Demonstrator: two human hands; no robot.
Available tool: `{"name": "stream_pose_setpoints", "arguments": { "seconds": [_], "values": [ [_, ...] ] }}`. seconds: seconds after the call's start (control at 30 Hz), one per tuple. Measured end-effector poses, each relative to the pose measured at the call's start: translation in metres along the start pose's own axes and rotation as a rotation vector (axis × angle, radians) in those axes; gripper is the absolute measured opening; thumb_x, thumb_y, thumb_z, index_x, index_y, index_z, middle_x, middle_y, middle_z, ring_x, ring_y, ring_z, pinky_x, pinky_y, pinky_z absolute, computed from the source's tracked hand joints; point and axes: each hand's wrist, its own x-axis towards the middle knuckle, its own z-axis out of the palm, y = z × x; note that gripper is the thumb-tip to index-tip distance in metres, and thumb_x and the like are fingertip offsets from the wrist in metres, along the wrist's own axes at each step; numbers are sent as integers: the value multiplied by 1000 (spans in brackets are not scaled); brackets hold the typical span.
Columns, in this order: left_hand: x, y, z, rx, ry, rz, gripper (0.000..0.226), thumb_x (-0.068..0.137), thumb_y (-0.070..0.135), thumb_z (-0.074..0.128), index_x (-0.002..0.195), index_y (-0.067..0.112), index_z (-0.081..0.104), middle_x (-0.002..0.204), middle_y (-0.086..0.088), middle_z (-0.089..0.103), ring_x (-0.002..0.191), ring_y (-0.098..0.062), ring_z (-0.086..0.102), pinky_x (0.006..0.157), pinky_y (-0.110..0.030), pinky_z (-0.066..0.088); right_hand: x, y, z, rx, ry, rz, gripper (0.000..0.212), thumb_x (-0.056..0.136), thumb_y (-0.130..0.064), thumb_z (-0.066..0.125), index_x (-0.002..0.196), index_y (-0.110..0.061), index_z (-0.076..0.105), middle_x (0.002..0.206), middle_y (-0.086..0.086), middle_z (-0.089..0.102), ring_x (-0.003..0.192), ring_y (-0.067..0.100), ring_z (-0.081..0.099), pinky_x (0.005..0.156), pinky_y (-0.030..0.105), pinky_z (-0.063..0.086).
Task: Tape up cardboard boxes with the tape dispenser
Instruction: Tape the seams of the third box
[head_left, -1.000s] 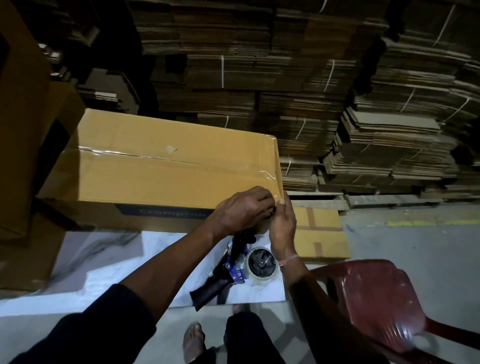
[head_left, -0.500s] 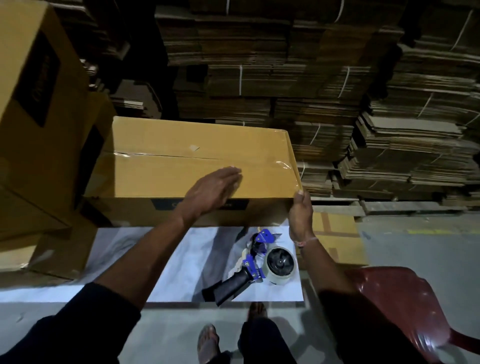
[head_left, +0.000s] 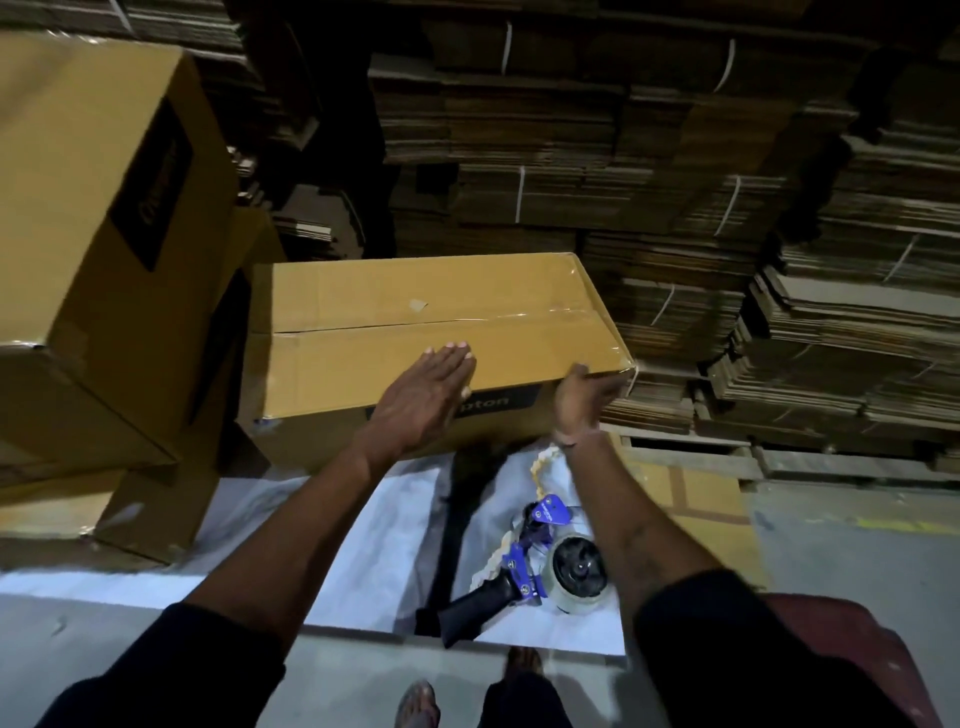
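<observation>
A long cardboard box (head_left: 415, 306) lies on a white sheet, its top seam covered by clear tape. My left hand (head_left: 423, 395) rests flat and open on the box's near top edge, fingers together, holding nothing. My right hand (head_left: 584, 397) grips the box's near right corner, thumb on the top face. The blue tape dispenser (head_left: 540, 566) with a black handle and a clear tape roll lies loose on the white sheet (head_left: 332, 545), below my right forearm, touched by neither hand.
Two taped cardboard boxes (head_left: 98, 249) are stacked at the left, touching the long box. Tied bundles of flat cardboard (head_left: 675, 182) fill the back and right. A red plastic chair (head_left: 852, 660) stands at the lower right. My feet (head_left: 415, 701) are on the concrete floor.
Both hands left the tape end at the box's right corner. The left hand slid onto the top face; the right hand took hold of the corner. The box has shifted away from me.
</observation>
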Motion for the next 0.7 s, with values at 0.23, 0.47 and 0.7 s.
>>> {"name": "stream_pose_setpoints", "arguments": {
  "seconds": [0.23, 0.47, 0.7],
  "values": [
    [5, -49, -27, -30, -71, -149, 59, 112, 38, 33, 164, 11, 24, 173, -11, 14, 161, -27, 8, 129, -42, 4, -50, 8, 55, 30, -67, 78, 81, 111, -34, 37, 160, -9, -22, 170, 22, -13, 158, 38, 6, 121, 43, 24],
    [34, -72, -34, -9, -117, -129, 62, 112, 40, 33, 166, 14, 17, 174, -10, 5, 161, -27, -1, 128, -42, -2, 3, 3, 26, -116, -45, -30, 79, 111, -30, 36, 160, -12, -23, 169, 27, -2, 151, 46, 25, 114, 47, 33],
    [71, -139, -50, 141, -57, -327, 68, 110, 50, 26, 165, 12, 16, 174, -12, 8, 160, -32, 4, 128, -54, 7, 50, -12, 17, -117, -154, -54, 87, 107, -33, 41, 157, -24, -30, 169, 21, 8, 143, 48, 35, 119, 55, 32]
  ]
}}
